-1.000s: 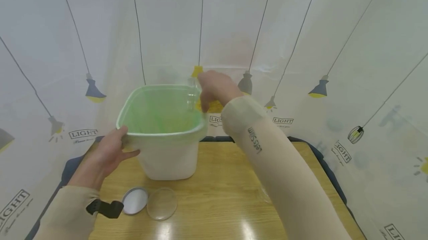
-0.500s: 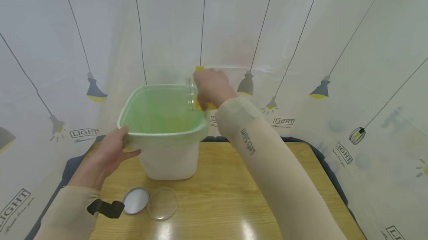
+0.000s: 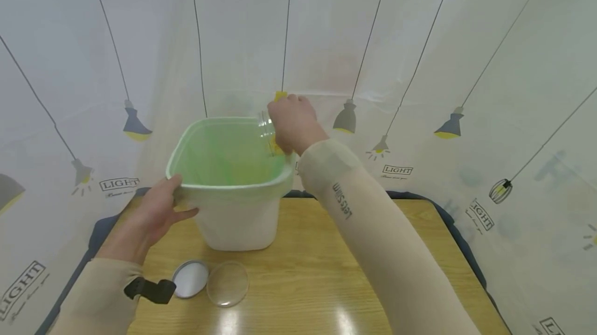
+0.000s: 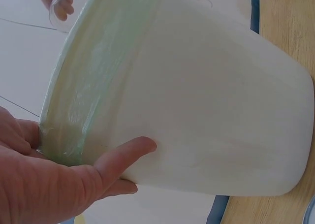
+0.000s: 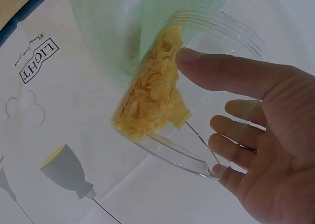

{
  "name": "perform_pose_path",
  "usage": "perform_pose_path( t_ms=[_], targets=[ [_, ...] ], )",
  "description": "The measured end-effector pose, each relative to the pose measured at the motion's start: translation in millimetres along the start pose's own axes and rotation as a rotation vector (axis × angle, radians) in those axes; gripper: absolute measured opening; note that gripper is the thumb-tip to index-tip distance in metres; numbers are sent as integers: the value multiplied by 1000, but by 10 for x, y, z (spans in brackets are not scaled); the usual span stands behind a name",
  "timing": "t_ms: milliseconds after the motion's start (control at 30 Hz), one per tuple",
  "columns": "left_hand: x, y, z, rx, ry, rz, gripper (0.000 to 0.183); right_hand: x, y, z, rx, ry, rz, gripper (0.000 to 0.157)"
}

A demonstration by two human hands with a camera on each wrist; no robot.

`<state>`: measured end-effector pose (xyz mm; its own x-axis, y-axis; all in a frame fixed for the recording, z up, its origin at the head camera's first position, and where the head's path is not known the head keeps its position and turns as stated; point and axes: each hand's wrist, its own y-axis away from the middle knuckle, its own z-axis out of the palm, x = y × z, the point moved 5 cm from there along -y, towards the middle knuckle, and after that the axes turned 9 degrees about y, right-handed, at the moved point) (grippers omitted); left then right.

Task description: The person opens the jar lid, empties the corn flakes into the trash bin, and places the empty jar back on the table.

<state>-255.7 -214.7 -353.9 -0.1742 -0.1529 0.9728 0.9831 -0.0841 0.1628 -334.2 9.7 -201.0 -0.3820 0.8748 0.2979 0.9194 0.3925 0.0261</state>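
Note:
A white bin [image 3: 242, 221], lined with a pale green plastic bag [image 3: 224, 151], stands upright on the table. My left hand [image 3: 156, 208] holds its near left rim; in the left wrist view one finger lies along the white wall. Over the far right rim, my right hand [image 3: 295, 123] grips a clear glass jar [image 3: 265, 130], tipped with its mouth toward the bin. Yellow flakes [image 5: 152, 96] like cornflakes lie along the jar's lower side in the right wrist view. The bottom of the bin's inside is hidden.
A round silver-rimmed lid [image 3: 190, 279] and a clear round disc [image 3: 227, 283] lie side by side on the wooden table [image 3: 322, 267], in front of the bin. Close behind hangs a white sheet [image 3: 242, 39] printed with lamps.
My right hand has shifted slightly left with the jar, whose mouth now tips more downward over the bin. The left hand stays at the rim.

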Motion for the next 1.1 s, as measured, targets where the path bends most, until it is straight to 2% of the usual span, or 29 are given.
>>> perform_pose_path(
  t_ms=[367, 767, 1100],
  targets=[
    [-5, -8, 6, -2, -2, 2, 58, -25, -11, 14, 43, 21, -27, 54],
    [-6, -15, -23, -11, -23, -4, 60, -67, -61, 25, 55, 67, -38, 63],
    [12, 19, -15, -17, -43, 9, 59, -109, -90, 28, 63, 150, -58, 57]
  ],
)
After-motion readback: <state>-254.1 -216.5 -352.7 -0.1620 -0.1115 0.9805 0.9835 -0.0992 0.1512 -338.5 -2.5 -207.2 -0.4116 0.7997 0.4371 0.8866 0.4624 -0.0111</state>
